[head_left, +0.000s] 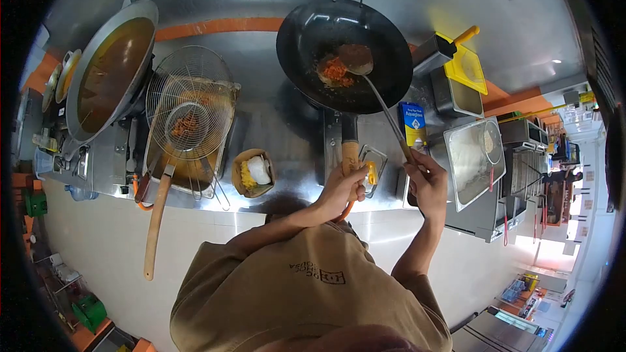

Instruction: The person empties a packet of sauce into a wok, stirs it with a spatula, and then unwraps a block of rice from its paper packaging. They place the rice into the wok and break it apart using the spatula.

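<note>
A black wok rests at the back of the steel counter, tilted towards me. My left hand is wrapped round its wooden handle. In my right hand is the handle of a metal spatula, whose blade lies inside the wok. Red-orange chopped food sits in the wok, touching the left side of the blade. Just right of my left hand is a small metal tray with something yellow on it.
Left of me, a wire strainer with reddish bits lies over a rectangular pan. Beyond it stands a large pan of brown liquid. A small bowl holds yellow and white food. Steel containers and a blue box stand right.
</note>
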`<state>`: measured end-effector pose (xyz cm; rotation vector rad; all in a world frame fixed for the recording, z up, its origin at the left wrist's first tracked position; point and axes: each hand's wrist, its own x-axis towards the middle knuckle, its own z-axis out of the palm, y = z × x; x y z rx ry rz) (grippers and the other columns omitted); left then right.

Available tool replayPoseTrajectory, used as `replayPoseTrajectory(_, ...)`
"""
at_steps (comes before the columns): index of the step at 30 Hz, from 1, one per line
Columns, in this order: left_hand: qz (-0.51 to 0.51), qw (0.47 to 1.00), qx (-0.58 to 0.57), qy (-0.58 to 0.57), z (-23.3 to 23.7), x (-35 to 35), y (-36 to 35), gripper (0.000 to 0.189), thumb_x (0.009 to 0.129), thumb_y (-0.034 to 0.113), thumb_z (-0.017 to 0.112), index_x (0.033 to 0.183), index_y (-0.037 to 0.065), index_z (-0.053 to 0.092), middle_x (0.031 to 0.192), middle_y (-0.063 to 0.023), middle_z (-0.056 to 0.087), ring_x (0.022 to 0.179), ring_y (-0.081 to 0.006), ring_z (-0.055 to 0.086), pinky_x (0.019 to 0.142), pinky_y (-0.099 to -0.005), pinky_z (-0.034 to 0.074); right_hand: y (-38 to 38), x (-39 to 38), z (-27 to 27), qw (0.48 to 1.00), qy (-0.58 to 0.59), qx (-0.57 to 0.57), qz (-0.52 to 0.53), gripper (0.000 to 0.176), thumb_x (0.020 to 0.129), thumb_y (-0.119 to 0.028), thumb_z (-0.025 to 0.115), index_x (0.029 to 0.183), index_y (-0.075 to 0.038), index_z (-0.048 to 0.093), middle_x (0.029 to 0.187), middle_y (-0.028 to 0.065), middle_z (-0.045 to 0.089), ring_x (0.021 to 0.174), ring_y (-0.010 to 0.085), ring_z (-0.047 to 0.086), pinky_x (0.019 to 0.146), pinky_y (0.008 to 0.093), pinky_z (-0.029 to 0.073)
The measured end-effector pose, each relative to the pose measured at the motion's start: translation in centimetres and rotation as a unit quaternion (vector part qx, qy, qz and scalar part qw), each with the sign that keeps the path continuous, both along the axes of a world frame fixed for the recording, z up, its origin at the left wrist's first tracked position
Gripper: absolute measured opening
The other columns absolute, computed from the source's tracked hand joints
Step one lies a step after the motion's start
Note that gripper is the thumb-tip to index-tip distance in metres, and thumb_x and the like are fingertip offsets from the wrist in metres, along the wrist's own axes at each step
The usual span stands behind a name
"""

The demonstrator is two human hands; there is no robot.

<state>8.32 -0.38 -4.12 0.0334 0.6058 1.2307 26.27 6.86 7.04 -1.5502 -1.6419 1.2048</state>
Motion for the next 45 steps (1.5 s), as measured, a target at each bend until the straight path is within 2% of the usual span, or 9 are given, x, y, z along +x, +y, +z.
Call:
replayPoseTrajectory(4,-0.01,0.999,0.006,-0.033,3.7,-0.4,-0.6,0.027,0.097,0.014,0.069,0.114,0.011,0.049,0.088,-0.0025,0.053,0.067,-0.0127,0.057,0.057,-0.0311,0.046,-0.2,0.1,2.1,1.0,0.011,-0.017,-0.012,0.035,0.089,-0.003,0.067,0.123,0.007,0.066,0.085,0.0033,0.067,0.065,0.0076,0.052,0.06,0.0248,0.042)
replayPoseTrajectory(14,-0.029,0.999,0.032,0.015,1.0,1.0,0.2,0.036,0.096,0.018,0.071,0.122,0.014,0.046,0.091,-0.0031,0.053,0.072,-0.0137,0.058,0.061,-0.0336,0.05,3.3,1.1,0.9,0.994,-0.092,0.03,0.059,0.034,0.088,-0.008,0.067,0.118,0.008,0.068,0.088,0.0123,0.072,0.073,0.0112,0.062,0.067,0.0273,0.047)
replayPoseTrajectory(20,-0.016,0.998,0.033,0.043,0.4,1.1,0.2,0.035,0.096,0.018,0.071,0.119,0.014,0.045,0.09,-0.0036,0.054,0.069,-0.0131,0.059,0.061,-0.0329,0.051,6.2,-0.7,-1.4,0.981,-0.158,0.042,0.106,0.039,0.085,-0.013,0.068,0.119,0.006,0.068,0.097,0.021,0.074,0.088,0.0267,0.071,0.081,0.034,0.052)
replayPoseTrajectory(23,-0.005,0.997,0.037,0.072,0.3,1.0,0.2,0.036,0.096,0.018,0.071,0.12,0.012,0.045,0.089,-0.0041,0.055,0.069,-0.0131,0.059,0.06,-0.0327,0.051,6.8,-1.4,-1.3,0.97,-0.138,0.149,0.132,0.035,0.084,-0.011,0.068,0.115,0.004,0.071,0.083,0.0091,0.07,0.066,0.0112,0.058,0.059,0.0282,0.044)
replayPoseTrajectory(26,-0.023,0.994,0.046,0.098,-0.2,0.8,0.2,0.038,0.096,0.019,0.07,0.122,0.01,0.044,0.088,-0.0045,0.056,0.069,-0.0134,0.06,0.06,-0.0323,0.051,6.8,-0.3,0.7,0.972,-0.174,0.09,0.127,0.036,0.083,-0.01,0.068,0.115,0.005,0.071,0.085,0.011,0.071,0.066,0.0132,0.059,0.061,0.0299,0.046)
replayPoseTrajectory(28,-0.015,0.994,0.04,0.102,0.0,0.9,0.2,0.039,0.096,0.019,0.07,0.123,0.009,0.044,0.088,-0.0046,0.056,0.069,-0.0137,0.06,0.06,-0.032,0.052,7.1,0.4,1.3,0.969,-0.201,0.04,0.138,0.036,0.084,-0.015,0.068,0.115,0.004,0.07,0.099,0.022,0.073,0.092,0.0306,0.07,0.086,0.0369,0.051)
replayPoseTrajectory(38,-0.01,0.995,0.028,0.094,-0.9,1.2,0.2,0.039,0.096,0.019,0.069,0.124,0.007,0.044,0.087,-0.0048,0.056,0.067,-0.0138,0.059,0.06,-0.0328,0.052,7.3,-0.9,1.0,0.972,-0.182,0.045,0.144,0.033,0.085,-0.015,0.066,0.113,0.002,0.071,0.097,0.0214,0.073,0.092,0.031,0.07,0.084,0.0369,0.051)
replayPoseTrajectory(40,-0.004,0.995,0.036,0.09,-1.1,1.3,0.3,0.039,0.096,0.018,0.069,0.124,0.007,0.044,0.086,-0.0047,0.056,0.066,-0.0143,0.059,0.058,-0.0328,0.051,7.6,-2.0,-0.8,0.962,-0.175,0.133,0.161,0.033,0.084,-0.014,0.066,0.112,0.003,0.071,0.097,0.0216,0.073,0.091,0.0311,0.07,0.084,0.0369,0.051)
replayPoseTrajectory(45,-0.004,0.996,0.028,0.088,-1.3,0.9,0.5,0.034,0.097,0.017,0.068,0.121,0.008,0.046,0.085,-0.0043,0.056,0.066,-0.0145,0.059,0.057,-0.0324,0.048,7.1,-1.9,0.6,0.973,-0.166,0.062,0.147,0.032,0.085,-0.014,0.065,0.111,0.004,0.07,0.099,0.0234,0.072,0.091,0.0346,0.07,0.084,0.038,0.052)
